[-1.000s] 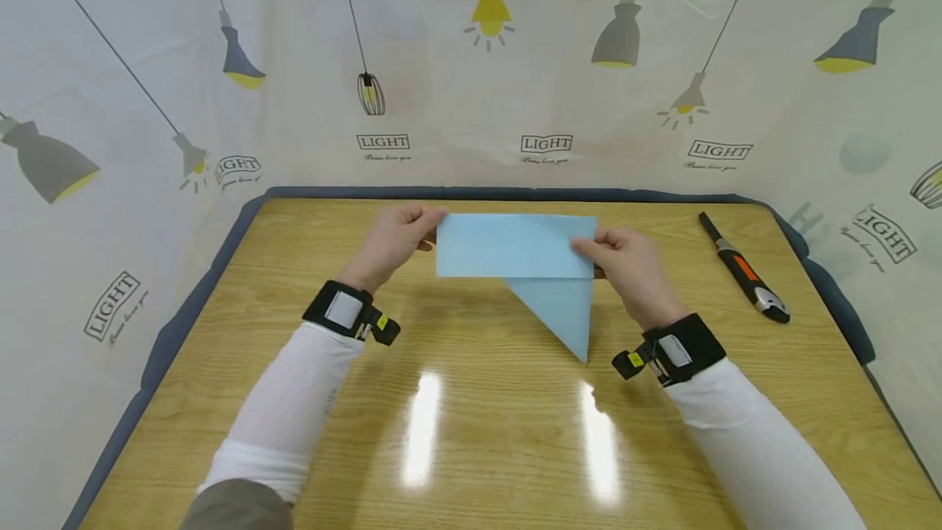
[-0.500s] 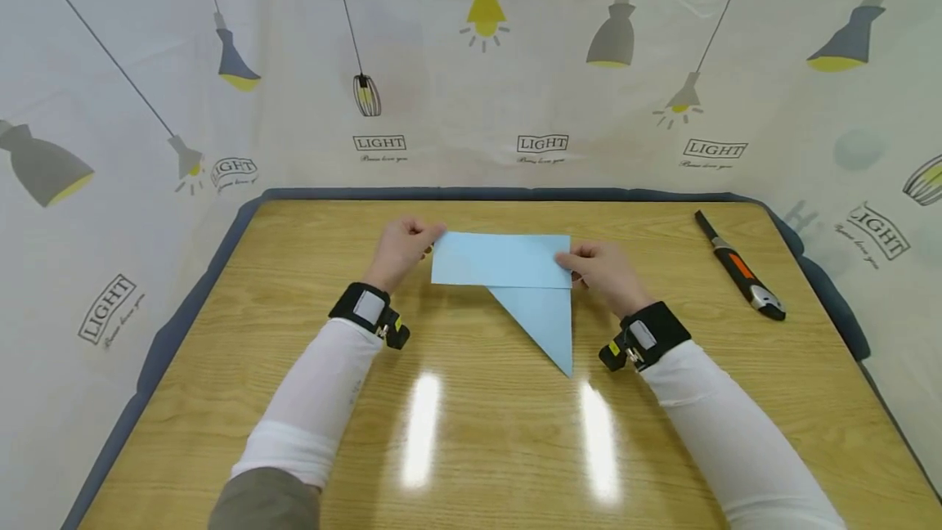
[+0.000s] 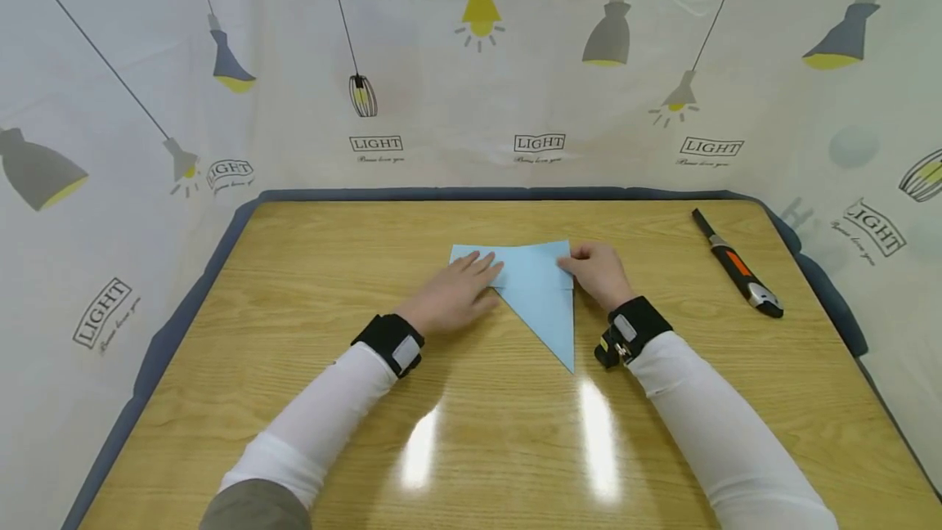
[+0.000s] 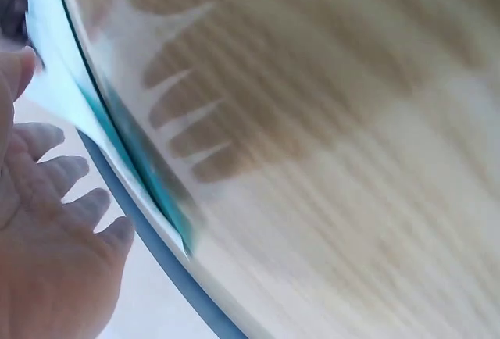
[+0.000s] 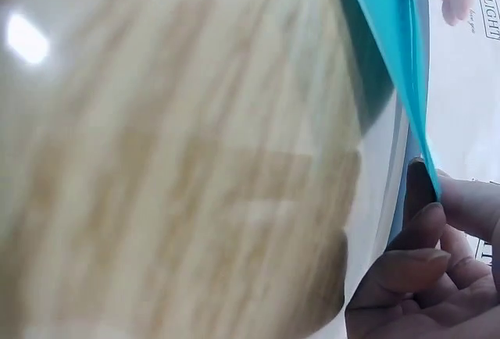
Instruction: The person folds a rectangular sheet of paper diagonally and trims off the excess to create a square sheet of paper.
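Note:
A folded sheet of light blue paper [image 3: 537, 276] is near the middle of the wooden table, its pointed lower corner aimed toward me. My left hand [image 3: 458, 293], fingers extended and spread, overlaps the paper's left part in the head view. Seen from the left wrist, the fingers [image 4: 66, 171] are straight beside the sheet, above the table. My right hand [image 3: 599, 272] pinches the paper's right edge. In the right wrist view its thumb and fingers [image 5: 422, 237] close on the corner of the blue sheet [image 5: 394, 34], where layers show slightly parted.
A black and orange utility-type tool with a silver end [image 3: 739, 268] lies at the right of the wooden table [image 3: 508, 448]. Dark blue edging [image 3: 441, 194] borders the table, and a white lamp-printed curtain [image 3: 441, 39] stands behind it.
My left hand has let go of the paper's upper left corner and moved right, over the sheet. The paper has come lower and nearer me, with my right hand still pinching its right edge.

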{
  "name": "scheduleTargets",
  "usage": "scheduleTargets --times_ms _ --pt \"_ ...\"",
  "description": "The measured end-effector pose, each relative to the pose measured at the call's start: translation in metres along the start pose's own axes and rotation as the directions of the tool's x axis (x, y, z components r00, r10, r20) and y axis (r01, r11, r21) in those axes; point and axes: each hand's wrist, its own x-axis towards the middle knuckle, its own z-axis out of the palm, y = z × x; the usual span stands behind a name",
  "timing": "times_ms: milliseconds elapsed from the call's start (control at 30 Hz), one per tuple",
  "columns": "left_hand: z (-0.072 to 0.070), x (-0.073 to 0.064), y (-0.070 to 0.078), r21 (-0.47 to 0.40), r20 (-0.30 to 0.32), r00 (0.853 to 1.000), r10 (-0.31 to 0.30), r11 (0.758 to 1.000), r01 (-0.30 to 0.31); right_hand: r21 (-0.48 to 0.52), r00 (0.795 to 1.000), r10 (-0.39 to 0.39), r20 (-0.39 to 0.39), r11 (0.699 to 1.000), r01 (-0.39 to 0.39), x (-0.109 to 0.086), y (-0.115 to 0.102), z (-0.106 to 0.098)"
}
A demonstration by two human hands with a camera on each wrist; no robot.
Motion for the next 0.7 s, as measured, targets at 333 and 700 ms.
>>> scheduleTargets --times_ms 333,700 --pt "0.012 0.0 0.02 0.063 0.159 0.987 0.0 0.998 -0.01 -0.129 0.999 -0.012 0.047 0.991 0.018 0.003 -0.001 -0.003" --pt "0.008 -0.001 0.024 0.066 0.184 0.982 -0.033 0.998 0.021 -0.591 0.924 -0.341 0.173 0.714 0.374 -0.002 -0.01 -0.012"
